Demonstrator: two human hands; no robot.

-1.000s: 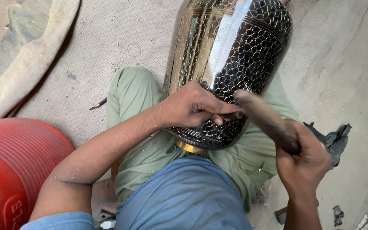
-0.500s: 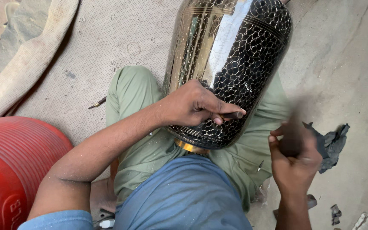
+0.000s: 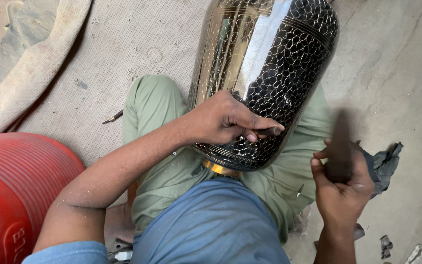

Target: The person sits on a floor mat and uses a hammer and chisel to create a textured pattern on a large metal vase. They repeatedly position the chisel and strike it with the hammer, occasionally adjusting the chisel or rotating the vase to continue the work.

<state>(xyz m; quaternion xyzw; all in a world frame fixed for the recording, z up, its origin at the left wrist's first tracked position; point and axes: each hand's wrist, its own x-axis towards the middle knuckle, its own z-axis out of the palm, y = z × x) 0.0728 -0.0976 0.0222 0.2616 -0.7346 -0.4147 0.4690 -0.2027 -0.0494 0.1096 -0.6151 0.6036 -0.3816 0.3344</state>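
Sitting on a coarse mat (image 3: pixel 123 54) on the floor, the person holds a big dark metal vase (image 3: pixel 269 73) lying tilted across the lap, its brass neck pointing toward the body. The surface of the vase is covered with a cut pattern of scales, with a shiny plain strip along it. The left hand (image 3: pixel 225 120) rests on the lower belly of the vase, and its fingers pinch a thin chisel (image 3: pixel 268 131) with the tip against the metal. The right hand (image 3: pixel 343 188) is closed around a dark mallet (image 3: pixel 340 146), which is blurred and raised beside the vase, apart from the chisel. The step in hand seems to be the engraving; a good strike probably needs the mallet to meet the chisel head squarely. A red ribbed drum (image 3: pixel 15 190) stands at the left; its contents cannot be seen, and neither can the inside of the vase.
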